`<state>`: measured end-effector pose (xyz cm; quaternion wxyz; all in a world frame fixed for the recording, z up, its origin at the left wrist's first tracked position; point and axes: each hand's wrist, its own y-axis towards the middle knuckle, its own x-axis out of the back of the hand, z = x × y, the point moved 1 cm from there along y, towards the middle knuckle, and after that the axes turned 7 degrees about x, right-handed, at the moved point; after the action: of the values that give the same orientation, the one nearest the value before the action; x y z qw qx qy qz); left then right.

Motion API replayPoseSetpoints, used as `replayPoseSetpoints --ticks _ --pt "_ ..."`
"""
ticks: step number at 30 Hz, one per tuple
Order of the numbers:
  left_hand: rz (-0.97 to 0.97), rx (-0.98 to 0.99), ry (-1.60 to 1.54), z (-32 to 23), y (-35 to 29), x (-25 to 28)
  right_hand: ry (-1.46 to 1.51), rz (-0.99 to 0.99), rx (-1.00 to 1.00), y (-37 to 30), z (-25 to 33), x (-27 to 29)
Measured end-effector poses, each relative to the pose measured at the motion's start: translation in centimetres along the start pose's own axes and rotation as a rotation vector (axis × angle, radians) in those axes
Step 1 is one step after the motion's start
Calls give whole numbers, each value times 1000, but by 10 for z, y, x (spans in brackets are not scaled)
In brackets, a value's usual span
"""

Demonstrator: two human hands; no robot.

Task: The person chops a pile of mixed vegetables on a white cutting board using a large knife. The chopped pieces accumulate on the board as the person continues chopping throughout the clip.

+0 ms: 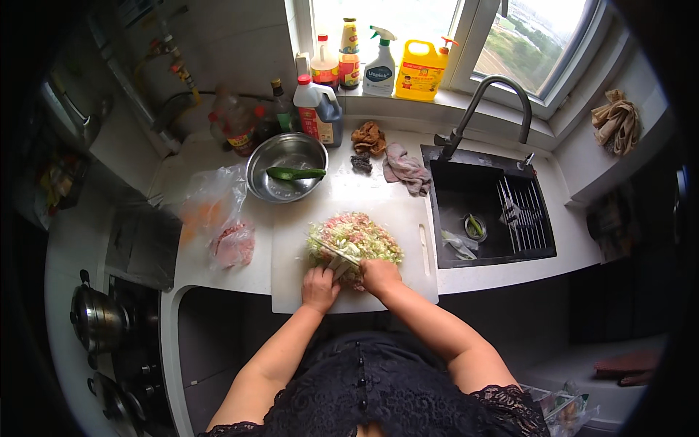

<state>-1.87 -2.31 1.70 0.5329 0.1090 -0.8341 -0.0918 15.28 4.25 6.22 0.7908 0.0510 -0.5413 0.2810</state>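
Observation:
A heap of chopped pale-green vegetable mixed with pink minced meat (358, 237) lies on a white cutting board (291, 251). My right hand (380, 277) grips a knife (336, 251), whose narrow edge slants away to the left along the heap's near side. My left hand (320, 290) rests on the board just below the blade. Its fingers are bent and together against something pale, too small to make out. Left of the board, a clear plastic bag (218, 193) lies by a pink bundle in plastic (233, 244).
Behind the board stands a metal bowl (273, 191) holding a green cucumber-like vegetable (295, 174). A cloth (408, 169) lies beside the black sink (477, 264) at right. Bottles, including a large dark jug (320, 113), line the back. A pot (102, 317) stands at far left.

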Motion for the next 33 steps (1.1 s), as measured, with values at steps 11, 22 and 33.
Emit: replayPoseSetpoints --ticks 11,22,33 --pt "-18 -68 9 0 3 0 -15 84 14 -3 2 15" --pt "5 -42 43 3 -3 0 59 23 -78 -2 -2 27" --pt "-69 2 -54 4 1 7 143 -36 -41 -10 2 33"
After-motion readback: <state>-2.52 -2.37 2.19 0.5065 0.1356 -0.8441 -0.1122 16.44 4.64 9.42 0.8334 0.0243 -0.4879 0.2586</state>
